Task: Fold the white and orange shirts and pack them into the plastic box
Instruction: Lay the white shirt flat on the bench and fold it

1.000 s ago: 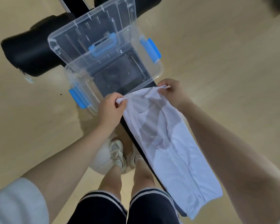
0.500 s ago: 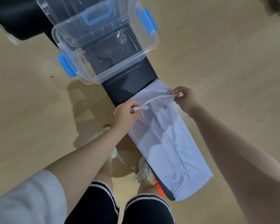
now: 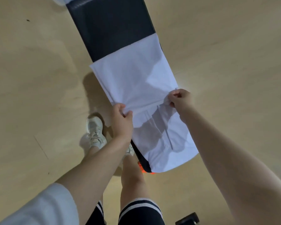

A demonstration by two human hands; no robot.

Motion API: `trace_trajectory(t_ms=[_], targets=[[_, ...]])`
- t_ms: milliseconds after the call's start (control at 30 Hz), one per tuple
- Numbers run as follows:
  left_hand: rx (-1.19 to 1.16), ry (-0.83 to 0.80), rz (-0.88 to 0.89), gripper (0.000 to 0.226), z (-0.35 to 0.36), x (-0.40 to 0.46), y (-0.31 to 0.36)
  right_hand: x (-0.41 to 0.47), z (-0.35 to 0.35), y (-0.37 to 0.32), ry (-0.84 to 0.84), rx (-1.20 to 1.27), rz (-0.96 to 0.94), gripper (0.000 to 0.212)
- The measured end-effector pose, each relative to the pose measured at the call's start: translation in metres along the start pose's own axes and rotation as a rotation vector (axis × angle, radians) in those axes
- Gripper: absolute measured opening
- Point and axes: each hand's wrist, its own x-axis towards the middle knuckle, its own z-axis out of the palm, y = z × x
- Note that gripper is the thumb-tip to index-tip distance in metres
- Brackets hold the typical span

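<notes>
Here you are bending over the dark desk (image 3: 113,28), which is running as a long narrow strip away from your feet across the pale wooden floor (image 3: 31,78). The white shirt (image 3: 136,78) is lying along the desk, covering its near part, with its far edge crossing the dark surface and its near end drooping over the desk's end closest to you. Your left hand (image 3: 122,120) is pinching a gathered edge of the white shirt at the desk's left side, fingers and thumb curled tight on the cloth. Your right hand (image 3: 180,99) is gripping the same folded edge at the desk's right side, knuckles bunched around a small wad of fabric. Between the two hands the lifted layer is stretching across the desk, lying over the lower layer, where seams and shadows are showing. A sliver of orange shirt (image 3: 140,167) is peeking out beneath the white shirt at the desk's near end. A corner of the plastic box (image 3: 58,0) is just showing at the desk's far end. Your white sneaker (image 3: 94,132) is standing left of the desk.
</notes>
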Motion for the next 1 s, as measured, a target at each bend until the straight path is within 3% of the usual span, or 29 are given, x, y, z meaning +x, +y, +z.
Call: trace_trajectory(t_ms=[67, 200, 367, 533, 733, 833, 1000], targets=[[-0.138, 0.082, -0.152, 0.037, 0.010, -0.003, -0.002, 0.002, 0.003, 0.003, 0.050, 0.108, -0.011, 0.025], [-0.345, 0.039, -0.338, 0.025, 0.018, -0.011, -0.011, -0.001, -0.001, 0.012, 0.125, 0.130, -0.092, 0.026], [0.007, -0.048, -0.219, 0.018, 0.006, -0.010, -0.041, -0.008, -0.014, 0.036, 0.177, -0.184, -0.229, 0.019], [0.098, -0.086, -0.300, 0.010, 0.003, -0.036, -0.067, -0.041, -0.040, 0.088, 0.216, -0.222, -0.147, 0.027], [0.069, -0.088, -0.431, 0.026, 0.032, -0.071, -0.093, -0.078, -0.072, 0.132, 0.162, -0.692, -0.008, 0.051], [0.092, -0.095, -0.505, 0.028, 0.047, -0.086, -0.111, -0.078, -0.078, 0.153, 0.149, -0.500, 0.123, 0.045], [0.143, -0.118, -0.563, 0.034, 0.060, -0.108, -0.127, -0.075, -0.079, 0.175, 0.216, -0.235, 0.144, 0.025]])
